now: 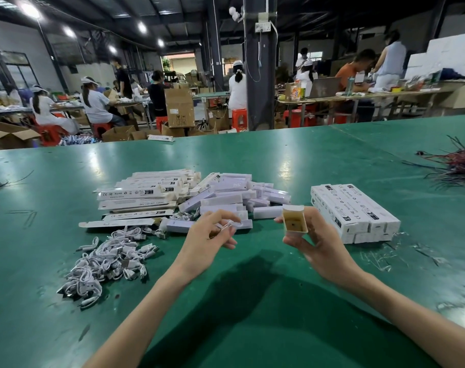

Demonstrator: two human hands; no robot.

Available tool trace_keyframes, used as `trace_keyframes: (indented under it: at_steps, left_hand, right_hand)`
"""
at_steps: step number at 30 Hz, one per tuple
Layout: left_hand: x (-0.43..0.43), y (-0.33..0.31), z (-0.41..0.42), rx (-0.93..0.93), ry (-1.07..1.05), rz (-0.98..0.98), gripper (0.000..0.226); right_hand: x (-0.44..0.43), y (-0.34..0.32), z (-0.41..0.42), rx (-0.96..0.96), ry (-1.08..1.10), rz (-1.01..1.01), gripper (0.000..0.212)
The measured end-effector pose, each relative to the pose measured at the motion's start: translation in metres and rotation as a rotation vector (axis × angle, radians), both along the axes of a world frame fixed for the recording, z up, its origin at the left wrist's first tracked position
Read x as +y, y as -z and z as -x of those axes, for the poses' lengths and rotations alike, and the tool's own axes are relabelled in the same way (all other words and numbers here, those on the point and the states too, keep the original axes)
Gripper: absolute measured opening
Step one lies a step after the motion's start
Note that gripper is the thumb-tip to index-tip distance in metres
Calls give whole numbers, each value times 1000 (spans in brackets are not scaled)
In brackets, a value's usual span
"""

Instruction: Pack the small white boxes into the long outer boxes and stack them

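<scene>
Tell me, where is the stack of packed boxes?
In the head view the packed stack sits on the green table at right, just beyond the right hand, which holds an open box.

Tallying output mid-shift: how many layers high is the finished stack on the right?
2: the bottom layer sits on the table, the top layer lies on it; boxes behind may be hidden.

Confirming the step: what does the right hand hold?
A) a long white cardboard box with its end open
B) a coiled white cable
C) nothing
A: the right hand grips the long white cardboard box, brown inside showing; the left hand pinches the coiled white cable.
</scene>
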State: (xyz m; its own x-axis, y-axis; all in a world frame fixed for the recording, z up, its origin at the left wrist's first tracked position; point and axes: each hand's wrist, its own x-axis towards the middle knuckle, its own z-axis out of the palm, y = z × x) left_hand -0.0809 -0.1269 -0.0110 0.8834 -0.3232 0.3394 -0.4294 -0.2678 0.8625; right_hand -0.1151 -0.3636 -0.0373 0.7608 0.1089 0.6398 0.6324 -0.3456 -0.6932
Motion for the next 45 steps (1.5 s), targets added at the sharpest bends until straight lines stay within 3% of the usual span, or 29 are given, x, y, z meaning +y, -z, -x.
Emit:
trace_keyframes:
  at_steps: [7, 12, 16, 24, 28, 30, 32, 37, 45]
  left_hand:
    - [-9, -8, 14, 185, 146, 278, 21]
    - [-13, -9, 19, 244, 115, 391, 25]
    - [-19, -11, 24, 251, 135, 427, 6]
    - [-28, -11, 32, 358, 175, 512, 22]
    - [-28, -14, 31, 519, 161, 616, 50]
    - [-28, -16, 31, 553, 130, 623, 53]
    - [-29, -15, 31, 560, 77, 579, 49]
    - [-28, -12, 30, 601, 37, 584, 13]
    - [-29, -11, 30, 606, 99, 587, 10]
  right_hand:
    - [-6, 6, -9, -45, 43, 45, 50]
    - [-11, 12, -15, -37, 58, 64, 42]
    - [-10, 11, -14, -48, 64, 100, 44]
    - [-8, 10, -13, -76, 133, 175, 65]
    - [-7, 10, -14, -93, 163, 187, 63]
    - [-7, 11, -15, -85, 183, 186, 60]
    - [-7, 11, -15, -73, 202, 192, 58]
    - [-6, 9, -14, -59, 215, 199, 59]
    - [-6, 10, -16, -33, 181, 116, 66]
